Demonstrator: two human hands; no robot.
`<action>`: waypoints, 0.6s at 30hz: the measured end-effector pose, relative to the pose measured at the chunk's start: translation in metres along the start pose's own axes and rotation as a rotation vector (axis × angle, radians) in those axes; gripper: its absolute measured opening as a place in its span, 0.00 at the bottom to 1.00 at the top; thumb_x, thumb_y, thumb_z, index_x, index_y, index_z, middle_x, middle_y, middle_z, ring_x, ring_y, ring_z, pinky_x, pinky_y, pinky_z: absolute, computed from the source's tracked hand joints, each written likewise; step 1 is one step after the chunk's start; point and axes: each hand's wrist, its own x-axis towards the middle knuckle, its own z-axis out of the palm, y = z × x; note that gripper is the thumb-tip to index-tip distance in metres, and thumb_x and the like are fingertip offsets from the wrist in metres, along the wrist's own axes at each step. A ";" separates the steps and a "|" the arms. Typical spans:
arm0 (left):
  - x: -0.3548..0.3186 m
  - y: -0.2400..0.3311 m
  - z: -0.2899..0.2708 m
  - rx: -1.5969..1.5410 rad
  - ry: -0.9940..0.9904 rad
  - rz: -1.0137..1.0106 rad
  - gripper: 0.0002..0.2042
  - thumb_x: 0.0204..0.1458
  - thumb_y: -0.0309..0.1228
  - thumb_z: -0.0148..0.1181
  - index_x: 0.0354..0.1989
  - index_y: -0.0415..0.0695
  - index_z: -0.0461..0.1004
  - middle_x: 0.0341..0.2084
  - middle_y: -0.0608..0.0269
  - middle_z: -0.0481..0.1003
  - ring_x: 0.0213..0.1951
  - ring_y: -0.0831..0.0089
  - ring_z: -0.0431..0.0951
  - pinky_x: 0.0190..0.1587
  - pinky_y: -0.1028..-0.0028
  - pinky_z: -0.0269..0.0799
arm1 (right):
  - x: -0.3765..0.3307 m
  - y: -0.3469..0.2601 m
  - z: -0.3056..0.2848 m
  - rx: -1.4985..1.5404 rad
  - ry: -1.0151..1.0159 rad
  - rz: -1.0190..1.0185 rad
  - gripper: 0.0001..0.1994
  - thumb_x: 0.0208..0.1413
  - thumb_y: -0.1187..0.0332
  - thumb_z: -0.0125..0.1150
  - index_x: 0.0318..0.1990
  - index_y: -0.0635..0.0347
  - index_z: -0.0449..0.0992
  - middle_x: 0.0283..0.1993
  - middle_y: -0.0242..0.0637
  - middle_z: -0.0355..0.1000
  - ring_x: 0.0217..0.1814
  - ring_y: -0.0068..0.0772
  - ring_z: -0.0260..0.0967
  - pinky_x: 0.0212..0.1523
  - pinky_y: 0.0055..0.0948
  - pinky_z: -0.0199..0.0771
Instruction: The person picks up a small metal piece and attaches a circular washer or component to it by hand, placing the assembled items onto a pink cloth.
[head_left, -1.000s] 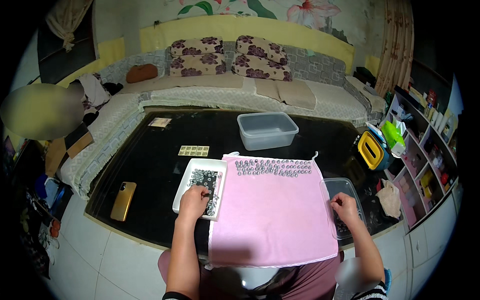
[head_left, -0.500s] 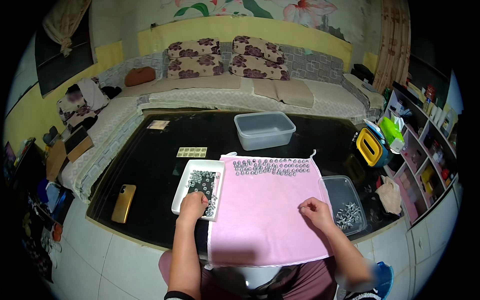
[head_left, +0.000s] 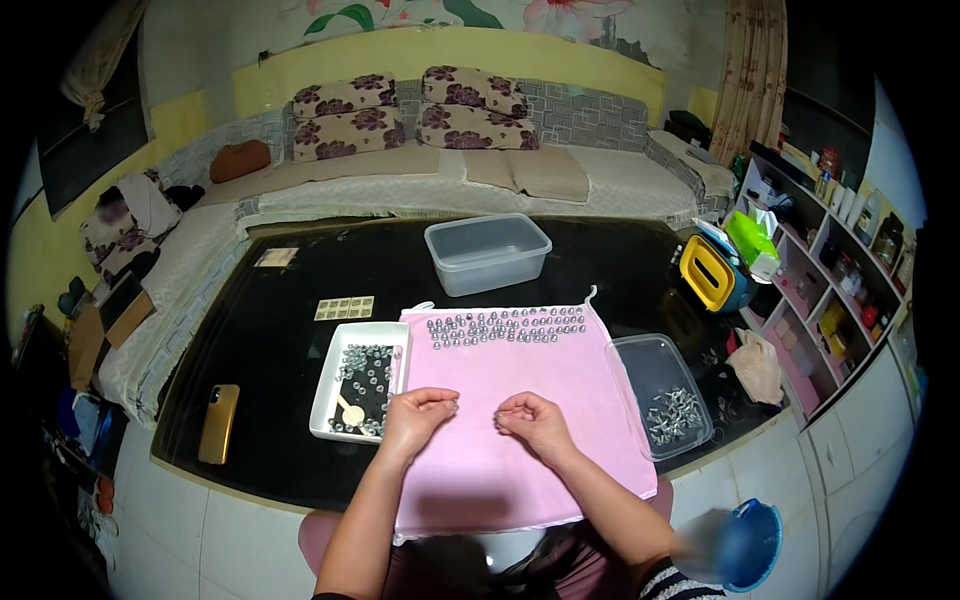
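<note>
My left hand is closed in a pinch above the pink cloth, with a small shiny piece at the fingertips. Facing it, my right hand is also pinched shut on a small silvery piece, its details too small to tell. The hands are a short gap apart. Along the cloth's far part stand rows of small silvery domed pieces. Left of the cloth, a white tray holds round clear pieces and a cream spoon. At right, a shallow clear container holds silvery stemmed pieces.
The black table also bears a clear plastic tub, a sheet of small labels, a gold phone, a yellow-and-blue box and a beige cloth. A blue bucket stands on the floor at right.
My left hand has left the white tray and come over the cloth, uncovering the spoon. My right hand has moved inward toward it. The whole view has shifted slightly.
</note>
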 end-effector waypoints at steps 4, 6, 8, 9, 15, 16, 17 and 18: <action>-0.001 -0.014 0.017 0.105 -0.047 -0.051 0.08 0.44 0.18 0.55 0.35 0.32 0.73 0.28 0.56 0.75 0.31 0.76 0.75 0.36 0.82 0.71 | 0.004 0.006 0.013 -0.023 -0.009 -0.013 0.05 0.46 0.78 0.57 0.32 0.66 0.70 0.28 0.32 0.69 0.29 0.17 0.66 0.32 0.16 0.70; 0.000 -0.026 0.018 0.155 -0.063 -0.031 0.09 0.44 0.20 0.56 0.35 0.34 0.74 0.28 0.58 0.75 0.30 0.78 0.73 0.34 0.82 0.70 | 0.005 0.010 0.016 -0.063 -0.010 -0.026 0.05 0.46 0.78 0.57 0.32 0.66 0.71 0.29 0.32 0.70 0.29 0.16 0.66 0.31 0.15 0.69; 0.000 -0.031 0.020 0.219 -0.066 -0.020 0.08 0.44 0.22 0.57 0.35 0.36 0.75 0.28 0.60 0.76 0.29 0.80 0.73 0.33 0.82 0.69 | 0.006 0.010 0.017 -0.148 0.020 -0.059 0.04 0.46 0.78 0.57 0.31 0.66 0.71 0.28 0.32 0.70 0.30 0.16 0.67 0.31 0.15 0.68; 0.000 -0.033 0.021 0.195 -0.071 -0.021 0.08 0.44 0.22 0.57 0.35 0.36 0.75 0.28 0.60 0.76 0.30 0.80 0.73 0.34 0.82 0.69 | 0.005 0.010 0.017 -0.190 0.036 -0.074 0.04 0.46 0.78 0.57 0.31 0.66 0.71 0.28 0.32 0.71 0.30 0.16 0.67 0.31 0.15 0.68; -0.003 -0.026 0.027 0.150 -0.057 -0.060 0.09 0.42 0.19 0.58 0.35 0.33 0.74 0.29 0.57 0.74 0.31 0.77 0.73 0.36 0.82 0.70 | 0.005 0.008 0.019 -0.345 0.116 -0.081 0.05 0.45 0.78 0.58 0.31 0.67 0.72 0.28 0.33 0.71 0.29 0.16 0.66 0.30 0.14 0.68; -0.003 -0.026 0.028 0.132 -0.053 -0.074 0.10 0.42 0.19 0.58 0.35 0.33 0.73 0.30 0.57 0.74 0.31 0.77 0.73 0.36 0.82 0.70 | 0.005 0.008 0.019 -0.351 0.113 -0.079 0.04 0.45 0.78 0.58 0.31 0.67 0.72 0.28 0.33 0.71 0.29 0.16 0.66 0.30 0.14 0.67; -0.004 -0.026 0.028 0.113 -0.047 -0.086 0.10 0.42 0.19 0.58 0.36 0.33 0.73 0.30 0.57 0.74 0.31 0.77 0.73 0.37 0.82 0.70 | 0.004 0.007 0.019 -0.358 0.108 -0.078 0.04 0.45 0.78 0.58 0.31 0.67 0.72 0.28 0.32 0.71 0.29 0.16 0.66 0.30 0.13 0.67; -0.004 -0.027 0.028 0.102 -0.054 -0.088 0.11 0.41 0.18 0.59 0.36 0.33 0.73 0.30 0.57 0.74 0.31 0.77 0.73 0.37 0.82 0.70 | 0.004 0.007 0.019 -0.364 0.103 -0.077 0.04 0.45 0.78 0.58 0.31 0.67 0.72 0.28 0.32 0.71 0.29 0.16 0.66 0.30 0.13 0.67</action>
